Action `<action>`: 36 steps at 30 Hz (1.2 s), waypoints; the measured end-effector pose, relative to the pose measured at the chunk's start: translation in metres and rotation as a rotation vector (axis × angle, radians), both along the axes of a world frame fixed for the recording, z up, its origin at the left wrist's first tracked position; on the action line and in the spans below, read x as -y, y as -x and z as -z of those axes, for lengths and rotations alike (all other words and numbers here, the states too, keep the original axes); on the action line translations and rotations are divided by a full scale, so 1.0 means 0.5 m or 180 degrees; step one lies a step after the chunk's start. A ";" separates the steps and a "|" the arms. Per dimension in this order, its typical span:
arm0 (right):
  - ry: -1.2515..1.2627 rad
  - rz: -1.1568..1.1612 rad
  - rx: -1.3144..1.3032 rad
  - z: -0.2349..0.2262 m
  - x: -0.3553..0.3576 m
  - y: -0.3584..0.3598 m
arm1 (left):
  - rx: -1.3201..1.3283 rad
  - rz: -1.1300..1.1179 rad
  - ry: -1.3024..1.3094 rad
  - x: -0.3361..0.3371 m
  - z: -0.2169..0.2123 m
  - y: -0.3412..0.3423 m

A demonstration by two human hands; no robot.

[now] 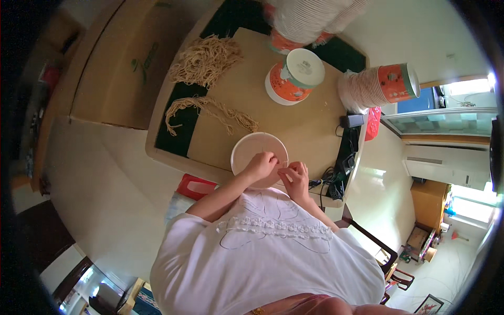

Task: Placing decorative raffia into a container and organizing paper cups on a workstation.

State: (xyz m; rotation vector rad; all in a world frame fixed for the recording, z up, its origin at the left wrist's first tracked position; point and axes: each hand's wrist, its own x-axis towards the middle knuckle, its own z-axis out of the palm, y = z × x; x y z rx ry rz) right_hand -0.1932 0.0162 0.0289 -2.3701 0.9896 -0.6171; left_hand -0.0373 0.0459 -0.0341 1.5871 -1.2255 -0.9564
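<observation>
A white paper bucket (242, 149) stands close to my body at the near edge of the table, its open mouth facing up. Over its mouth and near rim, my left hand (262, 166) has its fingers pinched together. Just to the right, my right hand (296, 179) is also pinched at the rim, its fingertips nearly meeting the left ones. Whatever lies between the fingers is too small to make out. Beyond the bucket is a short bunch of tan cords (214, 111), and farther back lies a larger tangled heap of the same cord (207, 60).
Orange printed paper buckets (287, 86) sit stacked mid-table. Taller wrapped stacks of buckets (304, 21) stand at the back, and another stack (380, 84) leans at the right. Black adapters and cables (344, 163) line the right edge. A large cardboard box (121, 68) is at the left.
</observation>
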 end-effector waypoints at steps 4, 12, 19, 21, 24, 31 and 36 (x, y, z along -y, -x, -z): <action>-0.0280 -0.0061 0.0074 -0.010 0.008 -0.006 | -0.1091 0.0384 -0.1098 0.022 0.018 -0.002; -0.0393 -0.0447 -0.0047 -0.024 0.034 -0.002 | -0.3333 0.0590 -0.2362 0.040 0.006 -0.013; -0.1159 0.0017 0.0277 -0.044 0.048 -0.012 | -0.1441 -0.0105 0.0105 0.018 0.026 0.015; -0.1098 -0.0070 0.0211 -0.033 0.051 0.002 | -0.2366 -0.0432 -0.1108 0.028 0.005 0.011; -0.0849 -0.0302 0.0148 -0.017 0.047 0.016 | -0.3140 0.0782 -0.2624 0.036 0.002 -0.025; -0.0644 -0.0466 0.0281 -0.006 0.029 0.028 | -0.3802 0.1025 -0.2994 0.057 0.024 -0.003; -0.0773 0.0221 0.0507 -0.014 0.031 0.016 | -0.3614 0.0280 -0.2833 0.055 0.025 0.021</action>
